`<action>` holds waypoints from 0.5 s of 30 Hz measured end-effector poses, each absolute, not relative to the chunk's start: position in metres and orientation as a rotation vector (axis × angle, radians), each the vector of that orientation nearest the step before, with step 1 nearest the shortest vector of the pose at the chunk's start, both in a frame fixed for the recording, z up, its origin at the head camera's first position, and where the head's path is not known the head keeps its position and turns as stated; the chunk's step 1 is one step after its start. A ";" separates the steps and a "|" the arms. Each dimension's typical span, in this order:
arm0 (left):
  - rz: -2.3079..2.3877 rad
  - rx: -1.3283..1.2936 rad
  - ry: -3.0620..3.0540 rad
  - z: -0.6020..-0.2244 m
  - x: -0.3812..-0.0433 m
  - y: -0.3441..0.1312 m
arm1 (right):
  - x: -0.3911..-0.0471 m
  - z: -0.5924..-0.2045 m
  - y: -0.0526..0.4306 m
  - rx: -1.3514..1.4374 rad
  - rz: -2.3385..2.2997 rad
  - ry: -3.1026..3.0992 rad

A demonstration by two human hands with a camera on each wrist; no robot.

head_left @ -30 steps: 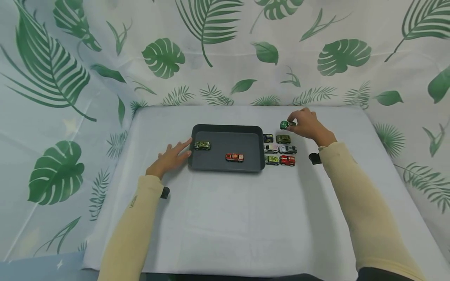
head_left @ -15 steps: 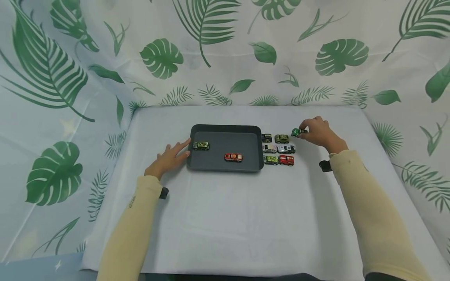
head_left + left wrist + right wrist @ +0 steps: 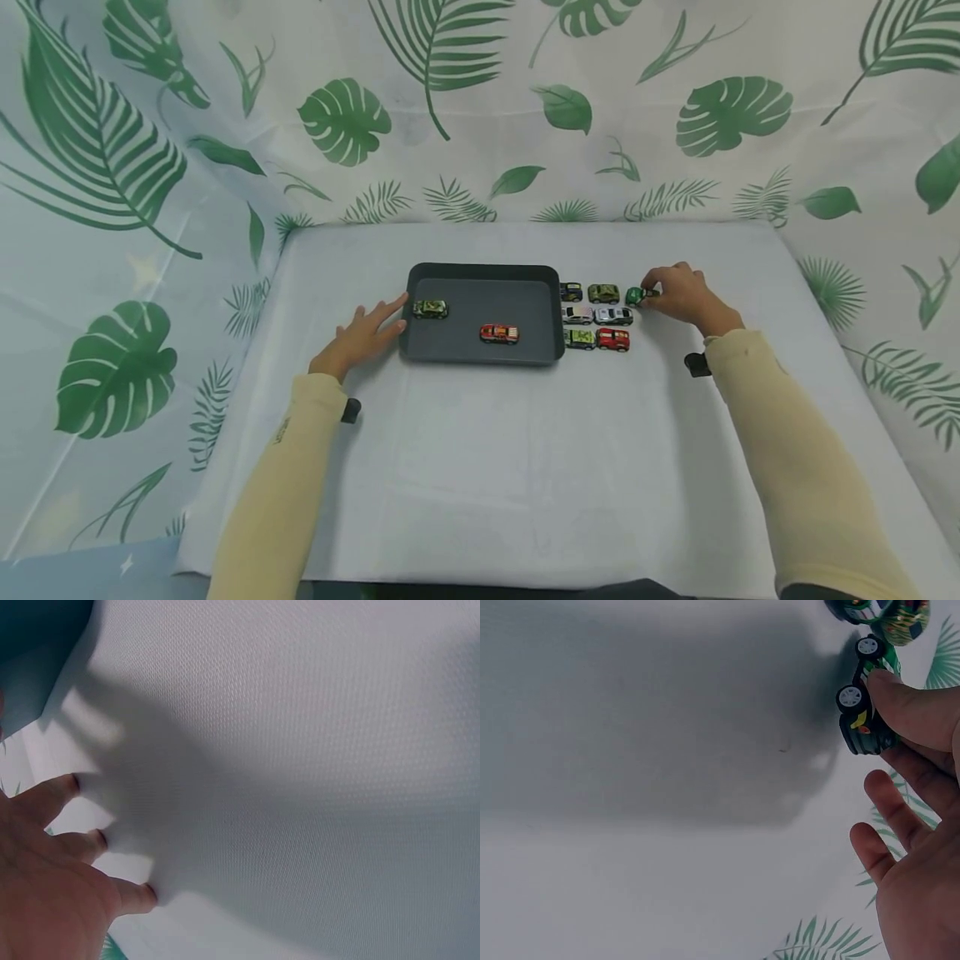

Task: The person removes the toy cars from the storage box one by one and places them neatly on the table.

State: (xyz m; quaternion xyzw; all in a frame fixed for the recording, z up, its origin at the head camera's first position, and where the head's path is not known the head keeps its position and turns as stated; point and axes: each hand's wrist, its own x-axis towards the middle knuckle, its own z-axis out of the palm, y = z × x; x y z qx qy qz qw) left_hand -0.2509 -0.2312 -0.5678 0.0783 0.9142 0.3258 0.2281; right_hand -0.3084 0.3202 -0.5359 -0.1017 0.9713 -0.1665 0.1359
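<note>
Between thumb and fingers, my right hand point(image 3: 684, 296) pinches a green toy car point(image 3: 868, 697) at the right end of the back row of toy cars. Beside it stands an olive-green toy car point(image 3: 603, 293). My left hand point(image 3: 362, 340) touches the left rim of the dark grey tray point(image 3: 480, 357) with its fingers spread; the left wrist view shows some of those fingers point(image 3: 135, 897) on the white cloth. Inside the tray are a camouflage-patterned toy car point(image 3: 431, 310) at the left and an orange-red toy car point(image 3: 499, 334) nearer the front right.
Along the tray's right side, more toy cars stand in short rows: a dark blue one point(image 3: 571, 292), a pale one point(image 3: 577, 315), a silver one point(image 3: 613, 316), a lime-green one point(image 3: 580, 339) and a red one point(image 3: 613, 339). A leaf-print curtain point(image 3: 465, 108) hangs behind the white table point(image 3: 480, 467).
My right hand has carried the green toy car rightward and down, from behind the rows to the right of the olive-green one. My left hand has stayed at the tray.
</note>
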 end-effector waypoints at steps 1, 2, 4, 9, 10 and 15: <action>0.897 0.217 2.517 -0.568 -0.251 -0.231 | -0.308 -0.538 0.321 -0.291 -0.481 2.807; 0.898 0.220 2.515 -0.569 -0.251 -0.231 | -0.308 -0.539 0.321 -0.289 -0.482 2.802; 0.904 0.223 2.512 -0.569 -0.251 -0.231 | -0.309 -0.542 0.321 -0.289 -0.488 2.800; 0.903 0.233 2.514 -0.569 -0.251 -0.232 | -0.312 -0.545 0.320 -0.324 -0.468 2.811; 0.902 0.231 2.514 -0.569 -0.251 -0.232 | -0.313 -0.545 0.320 -0.333 -0.464 2.811; 0.893 0.229 2.512 -0.567 -0.252 -0.232 | -0.314 -0.544 0.319 -0.377 -0.434 2.816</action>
